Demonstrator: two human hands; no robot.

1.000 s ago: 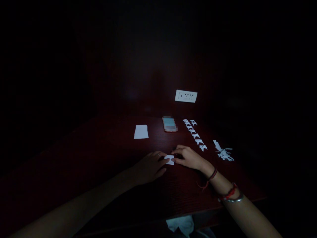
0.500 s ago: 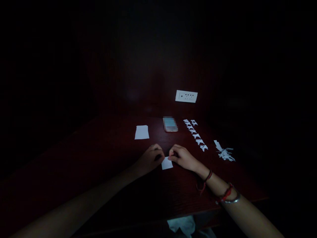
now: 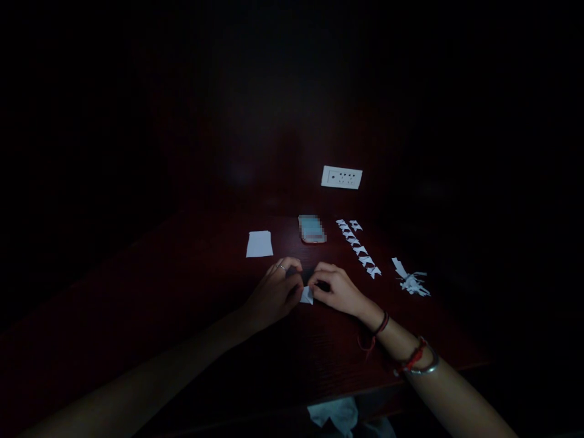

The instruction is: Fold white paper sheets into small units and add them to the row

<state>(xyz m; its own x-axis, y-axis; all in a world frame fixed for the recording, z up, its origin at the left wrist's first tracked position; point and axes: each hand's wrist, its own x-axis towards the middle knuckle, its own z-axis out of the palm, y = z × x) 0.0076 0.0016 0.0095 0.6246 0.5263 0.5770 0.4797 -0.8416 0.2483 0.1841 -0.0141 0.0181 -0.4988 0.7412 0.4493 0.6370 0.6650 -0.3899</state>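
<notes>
A small piece of white paper is between my two hands, above the dark red table. My left hand, with a ring on one finger, pinches its left side. My right hand pinches its right side between thumb and fingertips. A crease or folded edge shows on the paper, and the fingers cover part of it. Beyond my left hand lies a flat stack of white paper squares. Several small folded paper pieces form a slanting row past my right hand.
A phone with a blurred screen lies at the back middle. To the right is a heap of paper strips. A white wall socket is set above the table. Pale cloth shows below the table's front edge.
Less of the paper shows now, and a crease has appeared on it. Both hands have stayed close together with small finger shifts. The view has moved very slightly.
</notes>
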